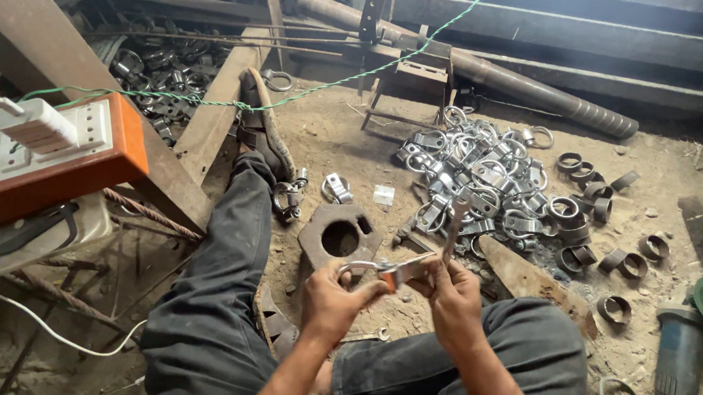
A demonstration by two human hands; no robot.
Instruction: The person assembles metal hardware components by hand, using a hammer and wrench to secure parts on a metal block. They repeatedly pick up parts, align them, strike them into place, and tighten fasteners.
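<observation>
Two hands, left hand (329, 294) fingers closed around metal clamp (381, 270), right hand (450, 289) gripping wrench (455, 223)

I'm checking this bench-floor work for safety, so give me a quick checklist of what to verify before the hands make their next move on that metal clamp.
1. Left hand grips the metal clamp at its loop end: ok.
2. Right hand holds the clamp's flat end and a metal rod: ok.
3. Hands gloved: not ok, both bare.
4. Angle grinder lies apart from both hands: ok.
5. Grinder unplugged: cannot tell.
6. Pile of clamps clear of the hands: ok.
</observation>
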